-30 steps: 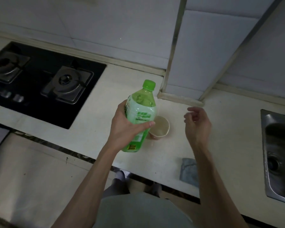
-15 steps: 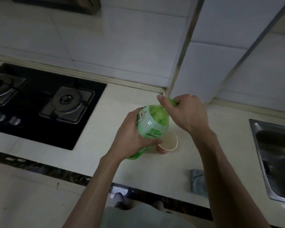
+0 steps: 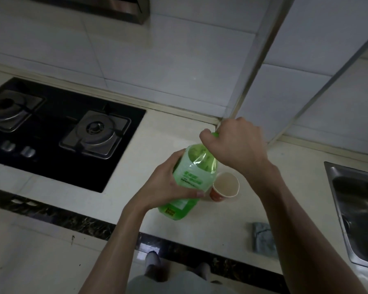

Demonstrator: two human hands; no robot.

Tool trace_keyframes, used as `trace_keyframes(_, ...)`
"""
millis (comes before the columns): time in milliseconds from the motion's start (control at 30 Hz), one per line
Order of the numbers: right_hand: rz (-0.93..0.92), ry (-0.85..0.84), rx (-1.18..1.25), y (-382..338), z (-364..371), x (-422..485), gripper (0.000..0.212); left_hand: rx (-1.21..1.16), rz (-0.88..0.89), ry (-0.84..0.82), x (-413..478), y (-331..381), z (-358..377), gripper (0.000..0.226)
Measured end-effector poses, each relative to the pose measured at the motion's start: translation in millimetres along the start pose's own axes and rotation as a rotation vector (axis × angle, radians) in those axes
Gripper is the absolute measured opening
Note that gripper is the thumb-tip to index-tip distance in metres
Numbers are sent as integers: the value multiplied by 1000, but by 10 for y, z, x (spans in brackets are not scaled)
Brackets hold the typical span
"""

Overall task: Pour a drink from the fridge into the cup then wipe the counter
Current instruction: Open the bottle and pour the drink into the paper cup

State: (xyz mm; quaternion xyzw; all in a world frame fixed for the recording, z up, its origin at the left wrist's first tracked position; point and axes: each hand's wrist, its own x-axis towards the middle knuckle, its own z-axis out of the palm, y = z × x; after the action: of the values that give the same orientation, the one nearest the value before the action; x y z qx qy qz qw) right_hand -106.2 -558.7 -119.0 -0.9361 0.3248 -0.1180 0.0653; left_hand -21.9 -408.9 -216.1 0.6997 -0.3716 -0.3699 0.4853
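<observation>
Both hands are on the green bottle (image 3: 191,177): left hand (image 3: 168,183) fingers clamped round its body, right hand (image 3: 236,143) fingers closed over the cap. It leans above the counter (image 3: 166,132), just beside the empty cup (image 3: 225,186).

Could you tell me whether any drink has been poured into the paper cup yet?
No, the paper cup looks empty inside, and the right hand is closed over the cap of the green bottle.

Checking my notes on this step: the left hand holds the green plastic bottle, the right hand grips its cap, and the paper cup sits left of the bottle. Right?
Not quite. In the head view the red paper cup stands to the right of the green plastic bottle, not left. The rest holds: the left hand holds the bottle and the right hand grips its cap.
</observation>
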Motion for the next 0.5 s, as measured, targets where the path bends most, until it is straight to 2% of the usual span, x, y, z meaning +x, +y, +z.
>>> trace_keyframes(133,-5,39,-34,-122,-72,56,49,-60,57,140,-49,-59,55,104)
trace_keyframes(267,39,97,-49,-171,-158,98,48,62,130,322,-46,-73,264,128)
trace_keyframes(400,41,131,-74,-239,-191,103,48,102,162,565,105,-68,517,119)
trace_keyframes(500,60,129,-69,-183,-212,91,48,159,224,669,199,-85,595,110)
